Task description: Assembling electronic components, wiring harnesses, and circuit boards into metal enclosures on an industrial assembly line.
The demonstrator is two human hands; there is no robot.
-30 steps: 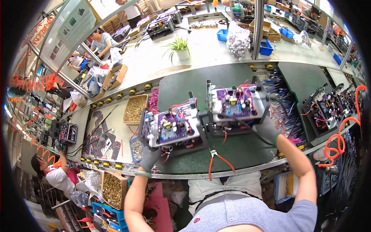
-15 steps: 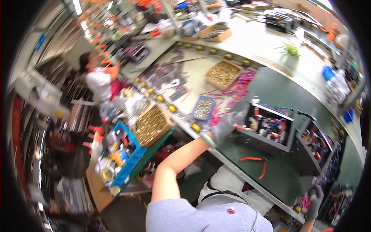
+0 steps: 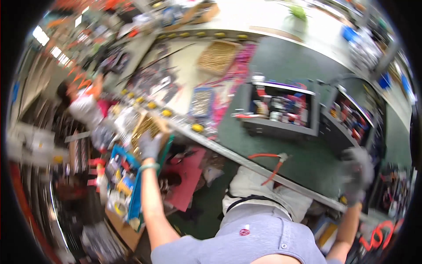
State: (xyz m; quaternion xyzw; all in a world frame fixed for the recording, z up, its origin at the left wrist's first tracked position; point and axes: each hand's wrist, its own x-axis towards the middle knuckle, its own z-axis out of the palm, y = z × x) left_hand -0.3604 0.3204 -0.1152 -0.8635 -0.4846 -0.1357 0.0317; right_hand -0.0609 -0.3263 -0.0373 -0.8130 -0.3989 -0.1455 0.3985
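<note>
My left hand [image 3: 150, 146], in a grey glove, is at a cardboard box of long brass-coloured screws or pins [image 3: 145, 126] on the left; its fingers look apart and partly blurred. My right hand [image 3: 356, 172], also gloved, is smeared by motion near the table's right front edge, beside an open grey metal panel [image 3: 347, 116] with wired parts. An open grey metal case [image 3: 314, 119] full of red, white and dark electrical parts stands mid-table. A red-handled tool [image 3: 246, 116] lies at its left corner. Pliers with orange-red handles [image 3: 278, 163] lie spread near the front edge.
A blue crate [image 3: 140, 193] with tape and bottles stands below the screw box. On the table are a second box of brass-coloured pieces [image 3: 218, 57], a blue tray of small metal parts [image 3: 202, 103] and pink wires [image 3: 241, 66]. Another person [image 3: 85, 103] works at far left.
My left hand has moved from the metal case's left corner to the screw box at left. My right hand has moved up over the table's right edge. The view has shifted.
</note>
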